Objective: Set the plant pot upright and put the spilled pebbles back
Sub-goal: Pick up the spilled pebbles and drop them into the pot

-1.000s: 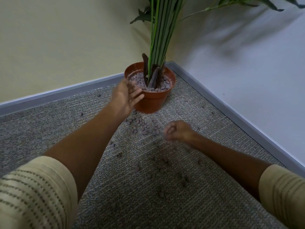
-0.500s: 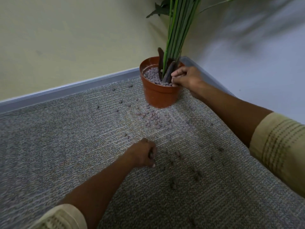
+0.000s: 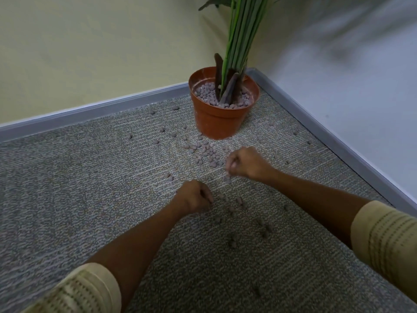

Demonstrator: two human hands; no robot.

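Note:
The terracotta plant pot (image 3: 216, 123) stands upright in the room corner, green stems rising from it and grey pebbles filling its top. Spilled pebbles (image 3: 206, 152) lie in a cluster on the carpet just in front of the pot, with several more scattered around. My right hand (image 3: 246, 163) is low over the carpet at the right edge of that cluster, fingers pinched together on pebbles. My left hand (image 3: 194, 197) rests curled on the carpet nearer to me, fingers closed around pebbles; what is inside the fist is hidden.
Grey carpet (image 3: 90, 199) covers the floor. A grey skirting strip (image 3: 112, 107) runs along the yellow wall at the back and along the white wall (image 3: 338, 109) on the right, meeting behind the pot. More pebbles (image 3: 261, 229) lie in shadow between my arms.
My right hand has come away from the pot's rim down to the carpet by the pebble cluster. My left hand has stayed curled on the carpet. The view has shifted slightly.

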